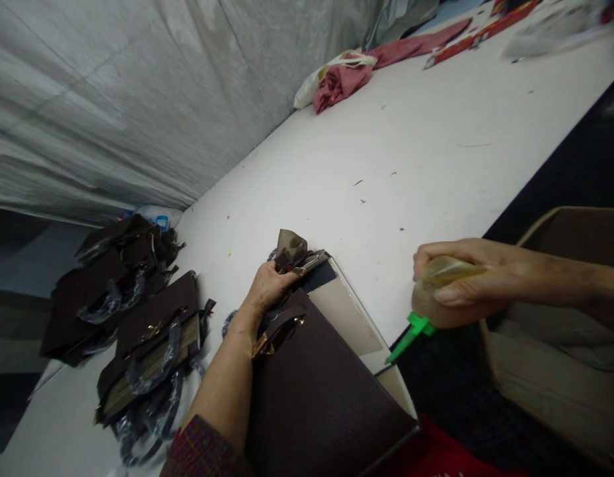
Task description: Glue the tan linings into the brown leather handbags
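Observation:
My left hand (267, 286) rests closed on the top of a dark brown handbag (316, 391) at the table's near edge, gripping its strap and flap beside a metal clasp (309, 264). A crumpled tan flap (289, 246) sticks up just past my fingers. My right hand (460, 281) is wrapped around a squeeze bottle (438, 298) with a green nozzle (410, 334) that points down and left, off the table edge. A beige board (344, 311) lies under the bag.
Several dark brown handbags with plastic-wrapped handles (138, 324) are piled at the left on the white table (386, 165). Red cloth and a plastic bag (339, 79) lie at the far end. A grey sheet (138, 99) hangs behind. A cardboard box (560, 358) stands at the right.

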